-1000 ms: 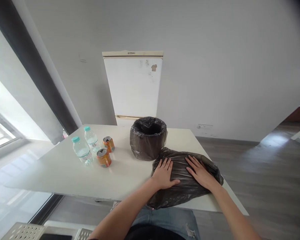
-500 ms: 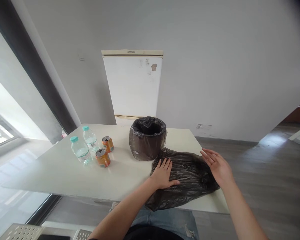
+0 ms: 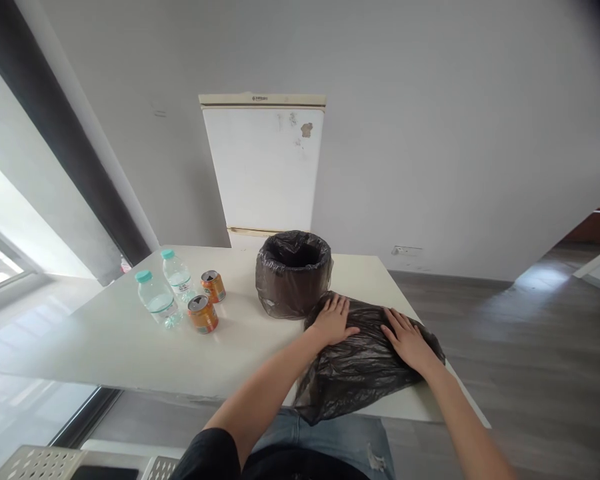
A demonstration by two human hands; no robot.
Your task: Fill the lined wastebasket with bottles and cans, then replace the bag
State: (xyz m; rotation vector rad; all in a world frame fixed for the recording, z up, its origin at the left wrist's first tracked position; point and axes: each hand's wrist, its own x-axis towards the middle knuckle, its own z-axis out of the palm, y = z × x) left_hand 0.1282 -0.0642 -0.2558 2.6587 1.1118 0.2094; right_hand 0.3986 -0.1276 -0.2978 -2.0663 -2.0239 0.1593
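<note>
A black plastic garbage bag [image 3: 363, 370] lies spread and wrinkled over the right part of the white table, its near edge hanging slightly past the table's front. My left hand [image 3: 331, 321] rests flat on the bag's upper left part, fingers spread. On its upper right part lies my right hand [image 3: 407, 341], also flat with fingers apart. Just beyond my left hand stands a trash bin [image 3: 295, 287] lined with a dark bag folded over its rim. The bin's mouth faces up; its inside is dark.
On the left of the white table [image 3: 105, 340] stand two clear bottles [image 3: 159, 303] with green caps and two orange drink cans [image 3: 203, 315]. A white refrigerator [image 3: 265, 167] is behind the table. At the lower left a perforated beige tray [image 3: 45, 463] shows beside a dark flat object.
My right hand has come down from above the bag's right side and moved left onto it. My left hand has slid a little forward along the bag.
</note>
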